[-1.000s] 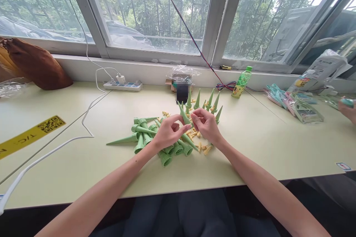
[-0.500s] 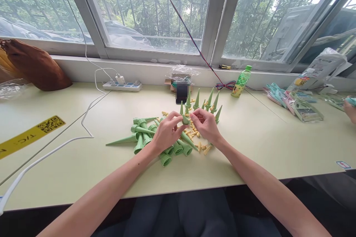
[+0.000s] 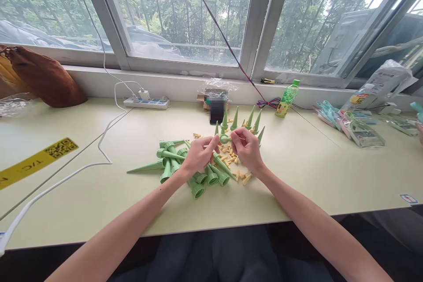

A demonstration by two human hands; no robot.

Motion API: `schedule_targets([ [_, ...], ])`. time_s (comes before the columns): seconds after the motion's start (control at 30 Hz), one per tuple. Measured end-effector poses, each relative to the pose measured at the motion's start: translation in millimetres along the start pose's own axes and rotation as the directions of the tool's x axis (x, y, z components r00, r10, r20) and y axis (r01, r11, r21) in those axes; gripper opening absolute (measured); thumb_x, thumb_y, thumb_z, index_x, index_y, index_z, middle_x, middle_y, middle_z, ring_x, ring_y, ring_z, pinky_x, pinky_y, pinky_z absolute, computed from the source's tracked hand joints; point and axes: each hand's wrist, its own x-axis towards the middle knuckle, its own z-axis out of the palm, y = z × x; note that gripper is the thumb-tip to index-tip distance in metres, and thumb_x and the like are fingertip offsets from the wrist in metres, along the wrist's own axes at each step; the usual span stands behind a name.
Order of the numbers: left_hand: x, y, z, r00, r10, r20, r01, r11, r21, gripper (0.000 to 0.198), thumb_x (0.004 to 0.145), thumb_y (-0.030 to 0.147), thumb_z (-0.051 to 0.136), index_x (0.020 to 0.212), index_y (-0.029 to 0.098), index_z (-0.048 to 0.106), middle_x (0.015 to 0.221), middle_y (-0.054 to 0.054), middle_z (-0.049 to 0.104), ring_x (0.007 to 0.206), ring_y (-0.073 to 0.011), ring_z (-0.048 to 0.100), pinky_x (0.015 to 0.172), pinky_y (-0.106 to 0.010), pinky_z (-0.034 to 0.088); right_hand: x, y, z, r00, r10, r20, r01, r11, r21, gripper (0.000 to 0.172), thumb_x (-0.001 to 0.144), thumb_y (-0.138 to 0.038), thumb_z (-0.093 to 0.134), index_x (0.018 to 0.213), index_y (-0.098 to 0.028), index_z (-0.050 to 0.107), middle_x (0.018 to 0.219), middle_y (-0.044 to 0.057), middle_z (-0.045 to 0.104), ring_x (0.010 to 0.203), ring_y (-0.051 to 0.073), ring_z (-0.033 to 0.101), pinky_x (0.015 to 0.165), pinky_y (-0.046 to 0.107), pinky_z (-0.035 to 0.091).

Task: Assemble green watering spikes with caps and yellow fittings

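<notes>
In the head view, my left hand (image 3: 201, 152) is nearly closed, pinching a green spike (image 3: 225, 139) just beyond its fingertips, round end showing. My right hand (image 3: 246, 146) is curled, thumb and finger closed on what looks like a small yellow fitting (image 3: 230, 138), beside the spike. I'd brace the spike firmly, align both squarely, and press gently without twisting.

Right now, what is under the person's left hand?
From this view, hollow green spikes in a loose pile show on either side of the left hand. Whatever lies directly beneath it is covered, so spikes there cannot be counted.
</notes>
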Motion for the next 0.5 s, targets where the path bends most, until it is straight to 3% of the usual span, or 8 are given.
schedule_targets([
  [0.17, -2.0, 4.9, -1.1, 0.997, -0.065, 0.046, 0.069, 0.994, -0.084, 0.047, 0.088, 0.059, 0.052, 0.072, 0.016, 0.061, 0.043, 0.003, 0.052, 0.031, -0.0069, 0.040, 0.035, -0.019, 0.030, -1.5, 0.3, 0.9, 0.998, -0.053, 0.014, 0.053, 0.999, -0.003, 0.027, 0.093, -0.045, 0.054, 0.081, -0.021, 0.053, 0.059, -0.004, 0.048, 0.048, 0.009, 0.044, 0.047, 0.024, 0.040],
  [0.3, -2.5, 4.5, -0.7, 0.996, -0.060, 0.067, 0.069, 0.989, -0.134, 0.045, 0.087, 0.059, 0.054, 0.074, 0.016, 0.060, 0.044, 0.003, 0.053, 0.033, -0.0077, 0.043, 0.036, -0.019, 0.033, -2.2, -1.3, 0.7, 0.998, -0.065, 0.009, 0.065, 0.997, -0.034, 0.027, 0.094, -0.046, 0.053, 0.082, -0.021, 0.052, 0.061, -0.004, 0.049, 0.049, 0.010, 0.046, 0.048, 0.024, 0.041],
  [0.5, -2.1, 2.8, 0.1, 0.978, -0.081, 0.193, 0.117, 0.976, -0.182, 0.047, 0.087, 0.060, 0.053, 0.076, 0.015, 0.060, 0.054, 0.000, 0.058, 0.040, -0.0102, 0.051, 0.034, -0.019, 0.035, -2.1, 0.6, 0.4, 0.998, -0.063, 0.027, 0.064, 0.997, -0.030, 0.027, 0.094, -0.045, 0.053, 0.081, -0.021, 0.052, 0.064, -0.004, 0.050, 0.051, 0.009, 0.047, 0.050, 0.024, 0.042],
])
